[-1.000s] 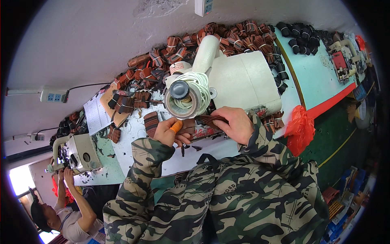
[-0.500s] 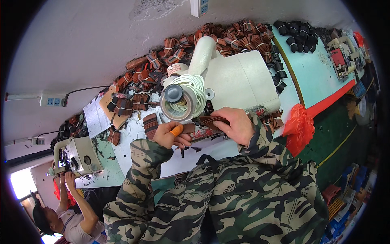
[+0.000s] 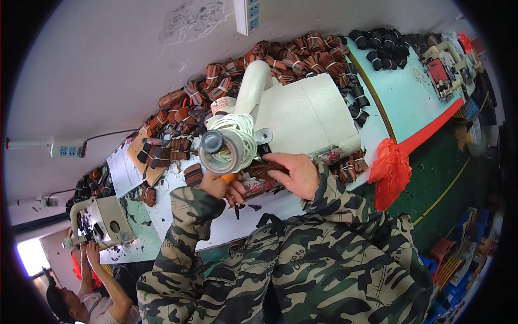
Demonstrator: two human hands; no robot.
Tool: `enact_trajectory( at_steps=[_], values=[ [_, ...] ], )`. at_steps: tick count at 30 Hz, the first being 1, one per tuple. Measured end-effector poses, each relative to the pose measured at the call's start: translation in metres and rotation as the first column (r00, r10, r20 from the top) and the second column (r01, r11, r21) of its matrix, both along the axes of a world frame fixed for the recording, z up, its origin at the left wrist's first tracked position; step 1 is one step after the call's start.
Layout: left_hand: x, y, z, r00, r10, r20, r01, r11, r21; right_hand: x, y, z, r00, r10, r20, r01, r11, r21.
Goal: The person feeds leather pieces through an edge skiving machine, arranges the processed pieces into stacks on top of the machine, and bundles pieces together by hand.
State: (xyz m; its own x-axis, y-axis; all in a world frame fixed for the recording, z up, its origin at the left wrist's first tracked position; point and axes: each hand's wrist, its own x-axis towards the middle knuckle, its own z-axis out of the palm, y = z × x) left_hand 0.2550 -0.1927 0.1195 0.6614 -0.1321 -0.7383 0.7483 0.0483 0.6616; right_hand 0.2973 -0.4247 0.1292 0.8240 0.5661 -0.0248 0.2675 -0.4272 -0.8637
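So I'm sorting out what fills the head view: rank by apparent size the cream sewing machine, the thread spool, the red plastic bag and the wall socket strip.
1. Cream sewing machine.
2. Red plastic bag and thread spool look alike; the spool sits nearer the camera, so unranked.
3. Wall socket strip, cut by the edge.

The sewing machine (image 3: 302, 110) is cream-white, with a white thread cone (image 3: 229, 141) beside it. The bundled leather straps (image 3: 226, 81) along the wall are reddish brown with pale bands; another group (image 3: 377, 46) is black. The sleeves (image 3: 334, 237) carry green, brown and black camouflage. The plastic bag (image 3: 391, 170) is red. The tabletop (image 3: 404, 92) is pale turquoise. The tool handle (image 3: 227, 177) is orange.
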Motion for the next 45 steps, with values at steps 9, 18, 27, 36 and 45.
enact_trajectory(
  at_steps=[9, 18, 27, 36, 45],
  values=[
    [0.011, 0.044, -0.054, 0.890, 0.355, 0.285, -0.439, 0.834, 0.333, 0.022, -0.029, -0.014, 0.763, -0.287, 0.579, 0.332, 0.943, 0.030],
    [0.025, 0.098, -0.223, 0.836, 0.524, 0.162, -0.518, 0.851, -0.084, 0.010, -0.028, -0.025, 0.688, -0.232, 0.688, 0.282, 0.959, 0.042],
    [0.012, 0.102, -0.240, 0.768, 0.550, 0.328, -0.534, 0.833, -0.147, 0.032, -0.037, -0.020, 0.679, -0.296, 0.672, 0.387, 0.922, 0.015],
    [-0.011, 0.046, -0.083, 0.884, 0.400, 0.240, -0.454, 0.857, 0.243, 0.032, -0.074, -0.011, 0.663, -0.446, 0.601, 0.548, 0.836, 0.016],
    [-0.117, 0.069, -0.097, 0.812, 0.263, 0.521, -0.500, 0.773, 0.391, 0.048, -0.077, -0.023, 0.681, -0.555, 0.477, 0.588, 0.803, 0.095]
  ],
)
